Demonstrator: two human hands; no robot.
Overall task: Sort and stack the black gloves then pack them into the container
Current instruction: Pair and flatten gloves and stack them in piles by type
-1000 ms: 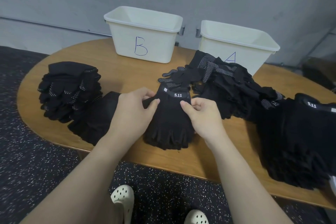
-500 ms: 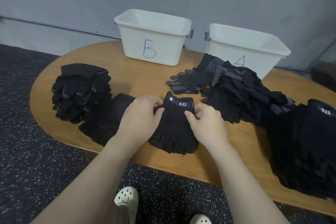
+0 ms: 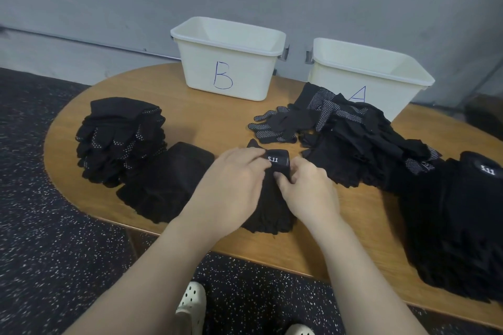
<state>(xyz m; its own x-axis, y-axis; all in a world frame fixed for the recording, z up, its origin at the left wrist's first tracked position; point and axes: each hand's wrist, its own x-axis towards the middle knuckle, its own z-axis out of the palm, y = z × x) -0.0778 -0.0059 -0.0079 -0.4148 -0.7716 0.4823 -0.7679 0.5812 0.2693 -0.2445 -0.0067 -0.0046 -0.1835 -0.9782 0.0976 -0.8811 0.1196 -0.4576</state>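
Table (image 3: 212, 119) carries approx. five glove groups. Large plain stack w/ "5.11" tag (image 3: 462, 226) at right edge; unsorted heap (image 3: 362, 144) in front of bin A (image 3: 373, 81); dotted-grip stack (image 3: 119, 139) and plain stack (image 3: 166, 182) at left. Bin B (image 3: 228, 60) and bin A: no gloves visible inside. Assessment: sorting partway, packing not begun. Left hand (image 3: 231, 185) and right hand (image 3: 307, 193) close together, both pinching cuff of centre stack (image 3: 272, 215); label reads "5.11".

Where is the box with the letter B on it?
In the head view, the B box stands at the table's far edge by the wall, left of the A box, behind the dotted glove stack.
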